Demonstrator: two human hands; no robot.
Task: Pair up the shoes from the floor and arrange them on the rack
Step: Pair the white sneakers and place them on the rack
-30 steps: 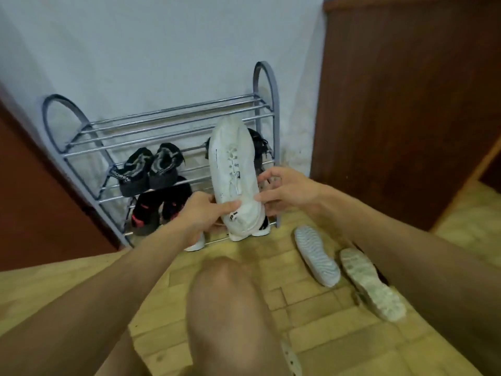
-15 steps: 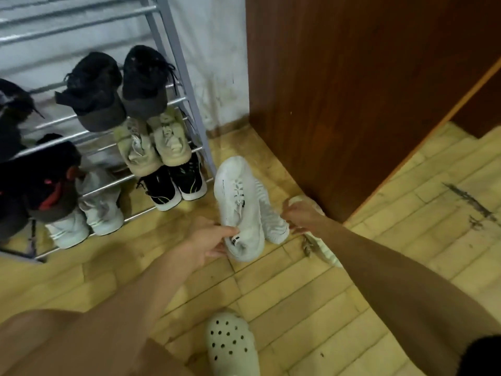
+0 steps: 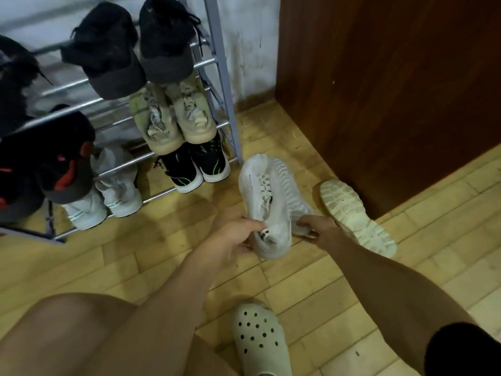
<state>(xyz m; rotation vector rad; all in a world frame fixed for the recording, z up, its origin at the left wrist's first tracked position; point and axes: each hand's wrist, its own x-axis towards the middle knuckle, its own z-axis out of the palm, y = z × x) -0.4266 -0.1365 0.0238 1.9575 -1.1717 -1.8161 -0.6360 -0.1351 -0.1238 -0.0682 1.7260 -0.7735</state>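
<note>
Since half a second back the right hand (image 3: 315, 229) has moved off the far shoe's heel and onto the sole-up white sneaker (image 3: 291, 183), and the view has tipped a bit lower; otherwise not much has shifted. Right fingers (image 3: 303, 222) are closed around the heel end of that flipped sneaker, and the left fingers (image 3: 250, 226) are pinching the heel of the upright white sneaker (image 3: 264, 204), thumb on the pull tab. Both shoes sit together on the floor (image 3: 135, 267), touching side by side, just right of the rack's (image 3: 219, 66) near right post.

So what could go wrong? Honestly the heel-only grip is the weak spot. Lift both by the back end and the toes will droop, and one could swing into the post or slip out. The right one is also upside down, so it needs a flip before it goes on a rail, and doing that one-handed is an easy fumble.

Other thing: the lower rails already look full of pairs, so squeezing in could knock the beige pair (image 3: 176, 123) or the black-and-green pair (image 3: 195, 166) off. And the chunky-soled shoe (image 3: 355, 215) lying sole-up to the right is right by the forearm, easy to bump. The white clog (image 3: 260, 340) is on the person's foot, I think.
</note>
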